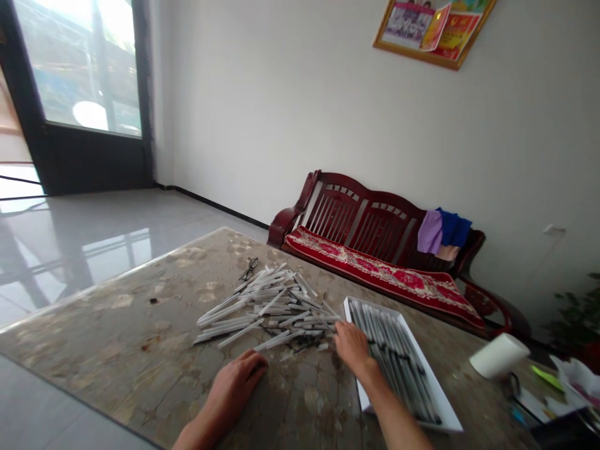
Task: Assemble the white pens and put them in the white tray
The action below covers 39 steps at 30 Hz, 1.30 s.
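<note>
Mottled table (117, 337); left hand (237, 379) loosely closed; right hand (352, 345), grip unclear; bench (338, 214) beyond.

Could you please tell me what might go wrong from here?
The loose sticks lie crossed over one another, so drawing one out could drag others along.

The right hand is beside the white box, and its forearm crosses the box's near side in this view; a careless sweep might knock the box or disturb the rows inside.

The glasses lie at the far edge of the pile, so spreading sticks might push or scratch them.
</note>
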Available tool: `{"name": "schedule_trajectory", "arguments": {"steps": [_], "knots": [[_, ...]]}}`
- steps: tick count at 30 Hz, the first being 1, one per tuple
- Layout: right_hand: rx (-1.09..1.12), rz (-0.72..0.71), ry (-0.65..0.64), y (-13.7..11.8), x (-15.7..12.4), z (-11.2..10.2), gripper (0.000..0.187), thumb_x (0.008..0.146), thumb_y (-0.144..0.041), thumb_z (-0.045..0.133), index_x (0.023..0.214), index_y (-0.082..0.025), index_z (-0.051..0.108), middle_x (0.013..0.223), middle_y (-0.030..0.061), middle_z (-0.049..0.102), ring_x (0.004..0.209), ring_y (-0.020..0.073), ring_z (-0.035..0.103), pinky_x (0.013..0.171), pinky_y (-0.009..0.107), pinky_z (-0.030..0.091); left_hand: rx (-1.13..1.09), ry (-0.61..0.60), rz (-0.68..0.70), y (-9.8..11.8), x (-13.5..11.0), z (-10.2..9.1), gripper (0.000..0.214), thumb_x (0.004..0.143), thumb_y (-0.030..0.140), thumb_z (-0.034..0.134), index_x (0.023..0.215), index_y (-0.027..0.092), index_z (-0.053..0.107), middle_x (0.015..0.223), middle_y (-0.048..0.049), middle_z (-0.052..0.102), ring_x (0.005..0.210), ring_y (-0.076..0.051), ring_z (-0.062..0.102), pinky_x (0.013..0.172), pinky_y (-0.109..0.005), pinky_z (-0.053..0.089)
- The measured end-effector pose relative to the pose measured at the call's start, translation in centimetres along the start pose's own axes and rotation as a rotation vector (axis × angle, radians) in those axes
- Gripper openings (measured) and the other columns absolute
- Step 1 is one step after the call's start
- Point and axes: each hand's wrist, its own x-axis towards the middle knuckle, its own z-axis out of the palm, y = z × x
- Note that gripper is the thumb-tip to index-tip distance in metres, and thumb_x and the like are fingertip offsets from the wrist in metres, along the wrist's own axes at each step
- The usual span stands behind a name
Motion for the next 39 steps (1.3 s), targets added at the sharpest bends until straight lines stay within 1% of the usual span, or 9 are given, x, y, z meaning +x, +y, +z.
{"name": "schedule_trajectory", "arguments": {"steps": [8, 13, 20, 25, 27, 29, 32, 36, 39], "knots": [[0.101, -0.045, -0.027, 1.4, -1.5, -0.1, 0.021, 0.08, -0.011, 0.055, 0.09, -0.023, 0.07, 0.099, 0.0033, 0.071, 0.099, 0.0186, 0.063, 0.079, 0.024, 0.042, 0.069, -0.034, 0.004, -0.2, 0.1, 0.2, 0.023, 0.089, 0.032, 0.048, 0.085, 0.028, 0.071, 0.09, -0.0026, 0.071, 0.083, -0.02, 0.067, 0.075, -0.027, 0.046], [0.105, -0.002, 0.012, 1.4, 0.7, 0.0, 0.034, 0.08, -0.003, 0.047, 0.097, -0.023, 0.069, 0.105, 0.0043, 0.07, 0.1, 0.0173, 0.064, 0.077, 0.023, 0.043, 0.104, -0.029, 0.022, -0.3, 0.0, 0.3, 0.024, 0.09, 0.031, 0.047, 0.086, 0.027, 0.07, 0.091, -0.0026, 0.07, 0.083, -0.02, 0.068, 0.075, -0.026, 0.045], [0.136, -0.072, 0.023, 0.4, 3.0, 0.3, 0.016, 0.08, -0.006, 0.057, 0.083, -0.019, 0.068, 0.097, 0.009, 0.071, 0.1, 0.0227, 0.064, 0.082, 0.028, 0.045, 0.109, -0.012, 0.047, -0.3, 0.0, 0.3, 0.022, 0.089, 0.027, 0.049, 0.084, 0.027, 0.07, 0.089, -0.0021, 0.071, 0.082, -0.019, 0.068, 0.072, -0.024, 0.046], [0.268, -0.033, 0.133, 0.1, 1.8, -0.6, 0.02, 0.086, -0.011, 0.05, 0.1, -0.018, 0.062, 0.099, 0.0092, 0.071, 0.096, 0.0207, 0.067, 0.08, 0.028, 0.048, -0.012, 0.071, 0.063, -0.1, 0.0, 0.2, 0.018, 0.088, 0.029, 0.053, 0.086, 0.028, 0.071, 0.088, -0.0016, 0.072, 0.081, -0.019, 0.068, 0.074, -0.024, 0.047], [0.58, 0.006, 0.243, -1.5, 0.2, -1.2, 0.021, 0.088, -0.017, 0.049, 0.107, -0.019, 0.058, 0.094, 0.0072, 0.071, 0.086, 0.0193, 0.068, 0.075, 0.028, 0.051, -0.112, 0.085, 0.069, 0.6, -0.1, 0.6, 0.016, 0.086, 0.03, 0.057, 0.084, 0.028, 0.073, 0.086, -0.002, 0.072, 0.081, -0.02, 0.068, 0.075, -0.025, 0.047], [1.079, 0.021, 0.328, -4.2, -2.0, -1.5, 0.018, 0.088, -0.028, 0.052, 0.104, -0.02, 0.056, 0.089, 0.005, 0.07, 0.076, 0.0187, 0.068, 0.066, 0.028, 0.053, -0.257, 0.06, 0.035, 1.6, -0.5, 1.3, 0.014, 0.083, 0.032, 0.061, 0.081, 0.026, 0.074, 0.081, -0.003, 0.072, 0.077, -0.02, 0.068, 0.072, -0.025, 0.048], [1.548, 0.057, 0.292, -9.2, -6.0, -1.2, 0.021, 0.085, -0.04, 0.06, 0.094, -0.02, 0.058, 0.088, 0.0045, 0.069, 0.075, 0.0199, 0.068, 0.06, 0.028, 0.055, -0.589, 0.021, -0.205, 3.0, -1.2, 3.1, 0.028, 0.079, 0.043, 0.065, 0.091, 0.02, 0.075, 0.06, -0.0011, 0.066, 0.05, -0.015, 0.058, 0.048, -0.022, 0.043], [1.698, 0.057, 0.267, -14.1, -9.4, 0.5, 0.017, 0.081, -0.038, 0.066, 0.083, -0.021, 0.061, 0.089, 0.0044, 0.071, 0.08, 0.0194, 0.068, 0.062, 0.026, 0.054, -1.011, 0.091, -0.413, 3.6, -2.3, 4.8, 0.043, 0.067, 0.056, 0.074, 0.084, 0.016, 0.072, 0.049, 0.005, 0.054, 0.041, -0.008, 0.044, 0.04, -0.017, 0.032], [1.645, -0.002, 0.197, -14.5, -9.4, 1.7, 0.008, 0.081, -0.029, 0.065, 0.087, -0.023, 0.064, 0.091, 0.0026, 0.072, 0.083, 0.0184, 0.068, 0.069, 0.027, 0.054, -1.252, 0.205, -0.54, 3.5, -2.7, 4.5, 0.044, 0.058, 0.051, 0.083, 0.08, 0.015, 0.071, 0.056, 0.0049, 0.058, 0.046, -0.006, 0.048, 0.043, -0.015, 0.036]]}}
